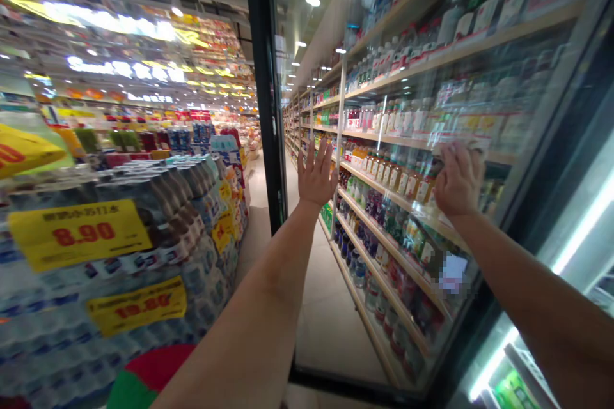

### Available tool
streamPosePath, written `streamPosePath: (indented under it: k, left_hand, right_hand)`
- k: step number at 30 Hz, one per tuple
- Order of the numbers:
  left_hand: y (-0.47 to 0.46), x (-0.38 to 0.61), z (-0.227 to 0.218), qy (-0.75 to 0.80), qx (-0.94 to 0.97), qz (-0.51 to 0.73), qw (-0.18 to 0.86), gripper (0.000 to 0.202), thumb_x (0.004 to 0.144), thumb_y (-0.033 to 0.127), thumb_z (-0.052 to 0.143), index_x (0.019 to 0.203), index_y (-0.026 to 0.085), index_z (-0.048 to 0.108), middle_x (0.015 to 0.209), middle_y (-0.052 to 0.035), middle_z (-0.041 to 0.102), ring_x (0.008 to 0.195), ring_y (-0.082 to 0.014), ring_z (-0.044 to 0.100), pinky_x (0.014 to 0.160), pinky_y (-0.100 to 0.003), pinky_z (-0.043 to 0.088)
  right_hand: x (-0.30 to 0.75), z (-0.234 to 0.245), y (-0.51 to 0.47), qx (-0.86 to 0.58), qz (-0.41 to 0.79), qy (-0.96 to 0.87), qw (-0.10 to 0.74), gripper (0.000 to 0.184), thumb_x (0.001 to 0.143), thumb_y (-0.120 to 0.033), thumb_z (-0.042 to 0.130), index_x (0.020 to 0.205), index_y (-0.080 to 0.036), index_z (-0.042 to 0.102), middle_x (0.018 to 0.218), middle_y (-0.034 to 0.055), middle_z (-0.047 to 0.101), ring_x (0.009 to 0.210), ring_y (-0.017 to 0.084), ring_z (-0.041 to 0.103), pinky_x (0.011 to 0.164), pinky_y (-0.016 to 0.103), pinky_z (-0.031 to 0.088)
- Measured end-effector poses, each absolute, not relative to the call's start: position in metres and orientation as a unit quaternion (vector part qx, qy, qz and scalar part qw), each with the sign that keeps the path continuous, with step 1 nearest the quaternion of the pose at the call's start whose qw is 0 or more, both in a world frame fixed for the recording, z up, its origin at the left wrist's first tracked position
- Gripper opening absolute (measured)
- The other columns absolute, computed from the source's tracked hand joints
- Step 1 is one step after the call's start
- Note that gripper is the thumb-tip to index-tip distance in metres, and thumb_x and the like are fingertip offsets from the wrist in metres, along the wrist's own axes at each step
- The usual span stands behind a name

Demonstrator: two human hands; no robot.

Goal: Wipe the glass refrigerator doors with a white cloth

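A glass door with a dark frame stands swung out in front of me. My left hand lies on or very near the glass, fingers spread and holding nothing. Farther right, my right hand is pressed toward the same pane with its fingers bent over a pale, thin cloth. Only the edge of this cloth shows past the fingertips; the rest is under the hand. Rows of bottles on wooden shelves appear in or through the glass.
To the left stand stacked packs of bottled drinks with a yellow price sign. A lit cooler interior with a green package is at the lower right. A red and green rounded thing sits at the bottom edge.
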State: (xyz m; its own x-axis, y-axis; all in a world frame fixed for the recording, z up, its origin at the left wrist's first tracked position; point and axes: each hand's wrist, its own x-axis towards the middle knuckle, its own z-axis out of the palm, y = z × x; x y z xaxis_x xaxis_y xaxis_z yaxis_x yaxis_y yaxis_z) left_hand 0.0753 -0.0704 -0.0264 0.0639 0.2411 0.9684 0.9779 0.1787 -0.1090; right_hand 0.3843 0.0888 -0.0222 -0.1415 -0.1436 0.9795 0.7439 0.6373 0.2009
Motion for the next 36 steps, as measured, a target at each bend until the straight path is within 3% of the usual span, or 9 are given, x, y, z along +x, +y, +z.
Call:
streamPosePath:
  k: [5,11,15,18,21,26,28,32,36]
  left_hand:
    - [-0.070,0.075,-0.026,-0.583,-0.524,-0.367,0.501,0.060,0.100,0.034,0.042,0.157,0.014,0.041,0.164,-0.0101,0.033,0.158,-0.0248,0.006,0.130,-0.052,0.002]
    - [-0.067,0.073,-0.027,-0.574,-0.526,-0.371,0.506,0.063,0.098,0.032,0.044,0.158,0.014,0.039,0.164,-0.0095,0.033,0.158,-0.0254,0.008,0.130,-0.052,0.002]
    - [-0.067,0.071,-0.027,-0.560,-0.524,-0.372,0.523,0.062,0.099,0.033,0.043,0.158,0.013,0.039,0.164,-0.0104,0.034,0.158,-0.0249,0.008,0.130,-0.050,0.002]
    - [-0.067,0.071,-0.027,-0.556,-0.525,-0.370,0.527,0.061,0.100,0.032,0.042,0.158,0.013,0.039,0.163,-0.0106,0.035,0.158,-0.0247,0.009,0.130,-0.051,0.002]
    - [-0.067,0.071,-0.026,-0.559,-0.530,-0.374,0.516,0.061,0.100,0.033,0.042,0.158,0.013,0.038,0.164,-0.0118,0.034,0.158,-0.0255,0.009,0.130,-0.052,0.003]
    - [-0.067,0.071,-0.027,-0.572,-0.532,-0.374,0.499,0.061,0.100,0.035,0.042,0.157,0.013,0.039,0.164,-0.0123,0.033,0.158,-0.0266,0.008,0.130,-0.053,0.003]
    - [-0.066,0.070,-0.027,-0.573,-0.531,-0.373,0.501,0.061,0.100,0.034,0.042,0.157,0.013,0.040,0.164,-0.0122,0.033,0.158,-0.0266,0.008,0.130,-0.053,0.002]
    - [-0.064,0.068,-0.027,-0.570,-0.528,-0.370,0.510,0.061,0.100,0.035,0.043,0.156,0.013,0.041,0.164,-0.0117,0.034,0.158,-0.0261,0.008,0.130,-0.051,0.002]
    - [-0.063,0.068,-0.027,-0.575,-0.523,-0.369,0.510,0.060,0.101,0.035,0.042,0.157,0.014,0.041,0.164,-0.0111,0.035,0.158,-0.0256,0.009,0.130,-0.050,0.001]
  right_hand:
    - [0.379,-0.033,0.083,-0.162,-0.372,-0.757,0.512,0.052,0.095,-0.020,0.050,0.147,-0.020,0.056,0.149,0.0117,0.057,0.134,0.034,0.053,0.111,0.053,0.042]
    - [0.346,-0.045,0.063,-0.174,-0.320,-0.740,0.566,0.057,0.095,-0.018,0.047,0.151,-0.018,0.050,0.153,0.0139,0.053,0.140,0.035,0.048,0.114,0.057,0.040]
    - [0.288,-0.089,0.029,0.001,-0.306,-0.853,0.422,0.056,0.094,-0.014,0.047,0.150,-0.020,0.051,0.152,0.0096,0.055,0.139,0.026,0.051,0.121,0.050,0.034]
    - [0.258,-0.104,0.016,0.121,-0.307,-0.874,0.356,0.052,0.097,-0.013,0.047,0.148,-0.019,0.053,0.150,0.0078,0.056,0.137,0.022,0.054,0.119,0.043,0.037]
    - [0.255,-0.081,0.020,0.138,-0.321,-0.858,0.375,0.044,0.099,-0.014,0.049,0.142,-0.021,0.060,0.145,0.0059,0.061,0.136,0.020,0.055,0.115,0.039,0.041]
    - [0.273,-0.046,0.026,-0.033,-0.306,-0.815,0.491,0.048,0.098,-0.016,0.050,0.147,-0.018,0.055,0.151,0.0098,0.055,0.140,0.027,0.050,0.119,0.047,0.035]
    - [0.274,-0.062,0.026,-0.010,-0.333,-0.819,0.468,0.046,0.098,-0.016,0.051,0.144,-0.018,0.058,0.151,0.0091,0.056,0.136,0.027,0.053,0.118,0.047,0.035]
    - [0.279,-0.104,0.032,0.170,-0.389,-0.830,0.362,0.035,0.102,-0.018,0.047,0.130,-0.020,0.068,0.143,0.0034,0.063,0.129,0.020,0.058,0.117,0.041,0.037]
    - [0.299,-0.091,0.043,0.175,-0.406,-0.824,0.353,0.034,0.102,-0.018,0.047,0.129,-0.022,0.068,0.145,-0.0003,0.063,0.129,0.018,0.057,0.122,0.040,0.029]
